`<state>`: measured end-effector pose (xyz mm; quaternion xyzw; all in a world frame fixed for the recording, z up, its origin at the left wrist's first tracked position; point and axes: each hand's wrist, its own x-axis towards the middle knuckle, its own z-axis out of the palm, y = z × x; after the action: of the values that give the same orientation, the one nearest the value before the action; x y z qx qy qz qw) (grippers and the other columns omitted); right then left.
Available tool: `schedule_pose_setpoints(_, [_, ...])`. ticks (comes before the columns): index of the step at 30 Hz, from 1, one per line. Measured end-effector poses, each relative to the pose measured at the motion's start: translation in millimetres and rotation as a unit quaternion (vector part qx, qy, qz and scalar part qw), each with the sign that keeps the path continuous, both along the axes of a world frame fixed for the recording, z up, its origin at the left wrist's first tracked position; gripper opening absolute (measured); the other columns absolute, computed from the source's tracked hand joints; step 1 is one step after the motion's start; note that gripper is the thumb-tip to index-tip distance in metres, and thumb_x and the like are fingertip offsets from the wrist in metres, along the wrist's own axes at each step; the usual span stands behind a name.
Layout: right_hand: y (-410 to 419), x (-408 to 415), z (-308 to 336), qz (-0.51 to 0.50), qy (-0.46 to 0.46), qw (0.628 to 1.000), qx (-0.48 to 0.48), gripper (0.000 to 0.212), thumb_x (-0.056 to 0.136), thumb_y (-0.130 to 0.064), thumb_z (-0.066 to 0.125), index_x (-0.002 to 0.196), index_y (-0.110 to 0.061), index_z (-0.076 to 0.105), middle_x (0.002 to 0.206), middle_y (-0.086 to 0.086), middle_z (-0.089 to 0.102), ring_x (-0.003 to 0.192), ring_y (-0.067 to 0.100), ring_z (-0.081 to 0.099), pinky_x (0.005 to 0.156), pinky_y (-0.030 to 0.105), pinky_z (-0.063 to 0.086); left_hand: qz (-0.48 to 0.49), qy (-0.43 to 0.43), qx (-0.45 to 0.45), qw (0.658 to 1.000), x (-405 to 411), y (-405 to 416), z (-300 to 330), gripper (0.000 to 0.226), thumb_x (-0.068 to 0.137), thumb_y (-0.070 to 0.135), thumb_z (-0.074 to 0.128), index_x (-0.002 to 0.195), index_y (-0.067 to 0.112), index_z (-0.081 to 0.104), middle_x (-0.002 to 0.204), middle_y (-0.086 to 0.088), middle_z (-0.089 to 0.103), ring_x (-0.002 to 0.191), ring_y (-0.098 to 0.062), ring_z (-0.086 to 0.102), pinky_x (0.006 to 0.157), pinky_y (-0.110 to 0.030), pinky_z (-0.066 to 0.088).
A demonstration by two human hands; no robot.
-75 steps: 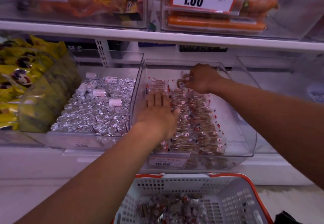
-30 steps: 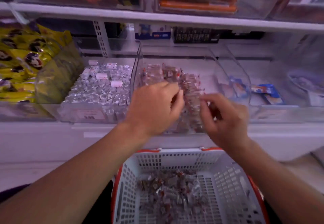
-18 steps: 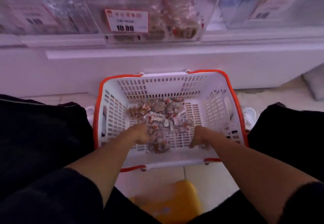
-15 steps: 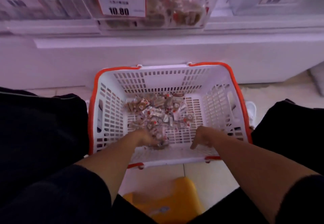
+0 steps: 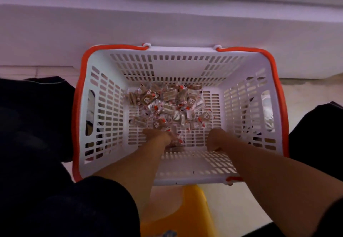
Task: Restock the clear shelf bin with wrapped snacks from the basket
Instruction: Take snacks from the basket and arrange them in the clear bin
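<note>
The wrapped snacks (image 5: 167, 105), heaped in the basket (image 5: 241, 107), are now reached again after the shelf bin: some are apparently gripped by the curled left hand (image 5: 159, 136), while the right hand (image 5: 216, 140) is curled beside, its hold unclear.

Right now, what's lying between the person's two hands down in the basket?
Head view: between the left hand and right hand is mostly bare slotted basket floor; a few wrapped snacks lie beside the left hand.
</note>
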<state>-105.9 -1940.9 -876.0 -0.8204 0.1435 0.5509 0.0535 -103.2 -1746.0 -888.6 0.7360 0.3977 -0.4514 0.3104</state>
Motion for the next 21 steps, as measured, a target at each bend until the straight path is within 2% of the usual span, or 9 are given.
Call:
schedule_pose_setpoints(2, [-1.1,10.6,-1.2,-0.049,-0.093,0.994,0.002,0.026,0.094,-0.029,0.056,0.091,-0.005,0.067,0.093,0.012,0.065,0.101,0.029,0.067,0.066,0.028,0.049,0.050,-0.007,-0.038,0.998,-1.3,-3.9,-2.2,0.080,0.076,0.022,0.085,0.141,0.000,0.044,0.136,-0.018,0.056,0.121,-0.031,0.058,0.099,-0.036,0.049])
schedule_pose_setpoints(4, [-1.8,22.4,-5.6,-0.095,-0.202,0.975,0.012,0.031,0.096,-0.034,0.055,0.090,-0.007,0.068,0.084,0.009,0.063,0.092,0.029,0.068,0.065,0.027,0.047,0.081,-0.020,-0.054,0.995,-4.3,-7.2,-3.5,0.064,0.076,0.018,0.085,0.129,-0.003,0.056,0.125,-0.019,0.065,0.109,-0.031,0.065,0.094,-0.039,0.055])
schedule_pose_setpoints(7, [9.5,37.3,-5.3,-0.206,-0.290,0.931,0.083,0.013,0.091,-0.013,0.060,0.088,-0.007,0.072,0.090,0.011,0.069,0.082,0.027,0.068,0.066,0.028,0.050,0.077,-0.030,-0.085,0.993,-6.6,-6.2,-0.8,0.058,0.077,0.025,0.085,0.122,-0.001,0.060,0.119,-0.019,0.067,0.102,-0.034,0.067,0.090,-0.044,0.057])
schedule_pose_setpoints(9, [12.9,39.1,-7.4,-0.250,-0.294,0.914,0.122,0.015,0.091,-0.002,0.052,0.097,-0.002,0.065,0.094,0.016,0.066,0.075,0.025,0.063,0.060,0.031,0.049,0.056,-0.040,-0.072,0.995,-6.7,-0.8,-0.2,0.061,0.076,0.040,0.083,0.118,0.000,0.063,0.111,-0.016,0.069,0.096,-0.031,0.069,0.081,-0.038,0.059])
schedule_pose_setpoints(11, [10.0,36.6,-13.5,-0.188,-0.302,0.928,0.110,0.016,0.090,0.000,0.051,0.102,-0.004,0.061,0.096,0.016,0.066,0.083,0.029,0.063,0.069,0.036,0.054,0.039,-0.062,-0.057,0.996,-6.3,1.8,1.8,0.059,0.081,0.053,0.074,0.114,0.003,0.068,0.104,-0.013,0.071,0.090,-0.028,0.071,0.075,-0.035,0.056])
schedule_pose_setpoints(13, [8.1,33.8,-17.1,-0.082,-0.295,0.951,0.051,0.024,0.088,-0.004,0.056,0.111,-0.011,0.062,0.109,0.012,0.066,0.105,0.033,0.059,0.090,0.040,0.052,0.018,-0.089,-0.059,0.994,-4.7,3.5,0.8,0.053,0.090,0.053,0.062,0.115,0.006,0.069,0.111,-0.014,0.071,0.099,-0.031,0.068,0.088,-0.038,0.055])
schedule_pose_setpoints(16, [6.0,31.1,-19.3,-0.020,-0.290,0.957,0.002,0.043,0.088,-0.009,0.057,0.129,-0.013,0.047,0.124,0.011,0.057,0.121,0.037,0.047,0.101,0.044,0.043,0.034,-0.122,-0.097,0.987,-2.8,6.8,0.8,0.041,0.095,0.043,0.061,0.115,0.008,0.070,0.111,-0.014,0.071,0.102,-0.032,0.068,0.095,-0.043,0.054])
schedule_pose_setpoints(19, [6.3,30.5,-23.0,0.014,-0.266,0.964,-0.024,0.051,0.087,-0.010,0.061,0.134,-0.010,0.041,0.134,0.013,0.047,0.127,0.036,0.044,0.104,0.045,0.039,0.070,-0.130,-0.133,0.980,-3.9,7.5,1.4,0.018,0.097,0.038,0.059,0.099,0.021,0.065,0.094,-0.010,0.072,0.082,-0.026,0.070,0.085,-0.044,0.059])
schedule_pose_setpoints(21, [2.4,27.9,-24.3,-0.008,-0.248,0.968,-0.036,0.047,0.089,-0.016,0.063,0.131,-0.008,0.043,0.134,0.016,0.045,0.125,0.036,0.047,0.103,0.045,0.041,0.094,-0.134,-0.161,0.973,-4.6,7.0,2.3,0.014,0.098,0.038,0.058,0.087,0.030,0.059,0.073,-0.008,0.068,0.058,-0.019,0.064,0.067,-0.037,0.059])
